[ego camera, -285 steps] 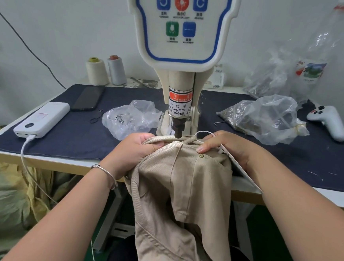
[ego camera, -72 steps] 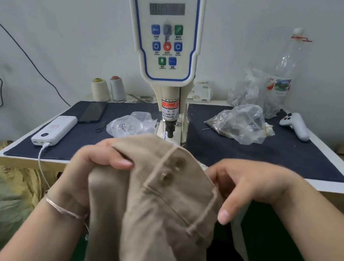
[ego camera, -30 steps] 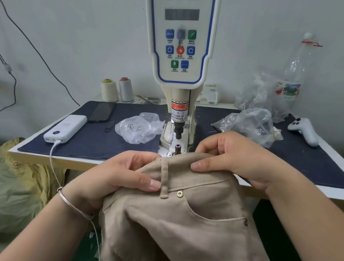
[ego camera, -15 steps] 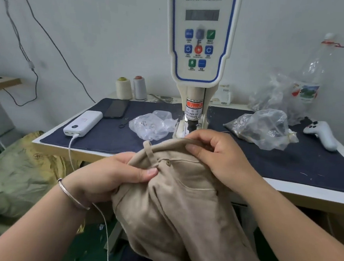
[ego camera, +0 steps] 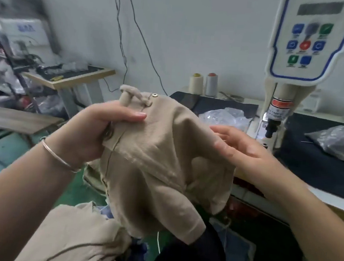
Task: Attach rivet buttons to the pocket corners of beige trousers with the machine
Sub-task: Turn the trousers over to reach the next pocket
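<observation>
Beige trousers (ego camera: 156, 156) look soft, floppy, light — left hand (ego camera: 97, 128) pinches the waistband; right hand (ego camera: 241, 148) fingers released, holding nothing. Best grip judged: stiffer waistband seam.

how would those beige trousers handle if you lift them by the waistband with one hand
Likely floppy: the beige trousers drape and fold under the left hand, which grips them near the belt loop. Probably light, since one hand bears them while the right hand is open. The woven cloth looks unlikely to slip.

Table (ego camera: 326, 199): mat (ego camera: 308, 161), seemingly bags (ego camera: 225, 117)
</observation>
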A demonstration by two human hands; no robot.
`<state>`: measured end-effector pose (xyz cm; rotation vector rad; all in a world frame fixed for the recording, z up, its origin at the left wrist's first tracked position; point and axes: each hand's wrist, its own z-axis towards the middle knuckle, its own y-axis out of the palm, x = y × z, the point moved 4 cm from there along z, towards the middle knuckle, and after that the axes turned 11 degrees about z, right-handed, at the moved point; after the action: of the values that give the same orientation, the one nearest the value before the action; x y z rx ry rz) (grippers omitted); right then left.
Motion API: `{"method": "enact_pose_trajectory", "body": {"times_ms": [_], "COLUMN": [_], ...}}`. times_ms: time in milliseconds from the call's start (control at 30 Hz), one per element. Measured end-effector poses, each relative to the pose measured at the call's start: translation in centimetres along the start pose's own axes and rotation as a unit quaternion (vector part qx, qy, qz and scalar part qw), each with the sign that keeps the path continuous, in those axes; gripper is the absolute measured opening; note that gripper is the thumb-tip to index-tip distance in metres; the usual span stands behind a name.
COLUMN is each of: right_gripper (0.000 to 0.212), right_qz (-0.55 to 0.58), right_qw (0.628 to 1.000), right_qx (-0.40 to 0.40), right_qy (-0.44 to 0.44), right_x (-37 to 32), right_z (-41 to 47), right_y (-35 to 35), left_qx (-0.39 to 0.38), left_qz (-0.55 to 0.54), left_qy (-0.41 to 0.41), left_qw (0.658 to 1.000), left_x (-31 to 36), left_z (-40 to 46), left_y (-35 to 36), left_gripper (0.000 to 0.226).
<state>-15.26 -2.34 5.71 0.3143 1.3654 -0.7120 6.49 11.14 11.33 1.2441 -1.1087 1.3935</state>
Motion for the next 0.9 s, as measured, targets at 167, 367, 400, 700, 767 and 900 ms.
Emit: {"method": "enact_pose_trajectory", "body": {"times_ms": [167, 367, 400, 700, 767, 900], "right_gripper": [0.105, 0.096, 0.075, 0.026, 0.019, 0.036], "right_qz": [-0.029, -0.022, -0.037, 0.150, 0.184, 0.174], "right_qw": [0.993, 0.992, 0.991, 0.979, 0.973, 0.970], "right_qx": [-0.081, -0.083, -0.073, -0.051, -0.046, -0.076], "right_qy": [-0.085, -0.097, -0.106, -0.127, -0.133, -0.152], "right_x": [-1.5, -1.6, -1.5, -3.6, -3.8, -3.2], "right_z": [2.1, 6.3, 6.9, 9.1, 9.3, 8.8], "right_y": [7.0, 17.3, 18.1, 23.5, 24.3, 26.3], "left_qx": [0.068, 0.081, 0.094, 0.338, 0.199, 0.063], "left_qz": [0.012, -0.004, 0.016, 0.470, 0.547, 0.635], "left_qy": [0.009, -0.059, -0.068, -0.218, -0.328, -0.401], "left_qw": [0.998, 0.995, 0.993, 0.786, 0.744, 0.657], "left_x": [0.8, -1.9, -2.0, -4.6, -9.6, -17.2], "left_z": [-3.1, -5.6, -6.7, -24.8, -25.5, -25.4], "left_y": [-2.1, -3.2, -4.2, -11.7, -10.3, -8.1], "left_gripper": [0.034, 0.031, 0.030, 0.011, 0.034, 0.099]}}
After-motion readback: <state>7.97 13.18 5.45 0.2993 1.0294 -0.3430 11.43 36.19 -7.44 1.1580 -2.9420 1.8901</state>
